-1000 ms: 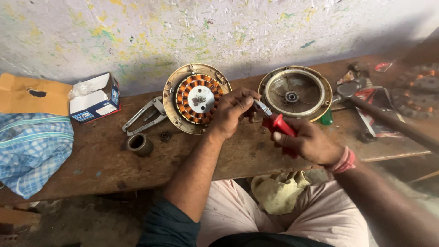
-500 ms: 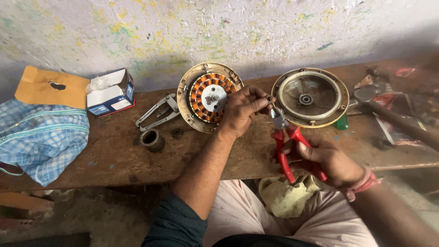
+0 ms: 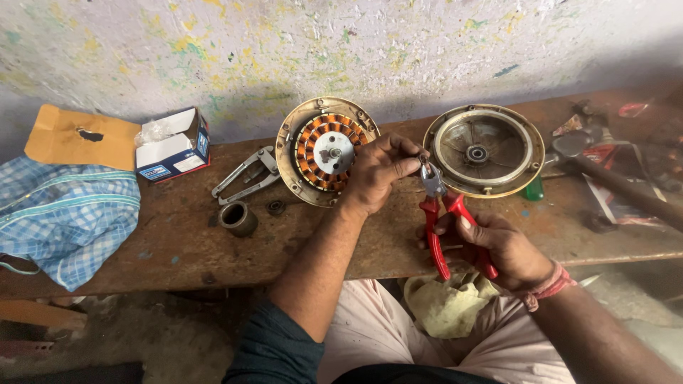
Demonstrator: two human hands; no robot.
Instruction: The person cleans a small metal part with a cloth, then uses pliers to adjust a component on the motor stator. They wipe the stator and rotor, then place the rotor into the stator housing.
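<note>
Your red-handled steel pliers (image 3: pixel 447 213) sit just in front of the bench edge, nose up, between the two halves of a ceiling-fan-type motor. The nose meets something small pinched in your left hand (image 3: pixel 377 174); what that piece is, the view does not show.

As far as the work can be judged, the motor is already split. The round brass-coloured housing with its ring of orange copper windings and bare centre shaft (image 3: pixel 326 151) lies at ten o'clock from the pliers, and the matching empty dished cover with a central bearing (image 3: pixel 484 151) lies at one o'clock. Nothing is rejoined, so the fine work at the plier tips looks to be mid-way and closing up remains.

Your left forearm reaches up from six o'clock, thumb and forefinger pressed together on the small piece, the other fingers curled over the housing's rim. Your right hand (image 3: pixel 498 245) is wrapped round both handles, squeezing them partly together, wrist low at four o'clock.

Further out on the worn wooden bench (image 3: pixel 178 249), at nine o'clock: a short grey metal sleeve (image 3: pixel 237 217), a steel two-arm puller (image 3: pixel 245 174), then a small blue-and-white carton (image 3: pixel 173 146) and a blue checked cloth bag (image 3: pixel 67 217). A long-handled hammer (image 3: pixel 612 181) lies at three o'clock.
</note>
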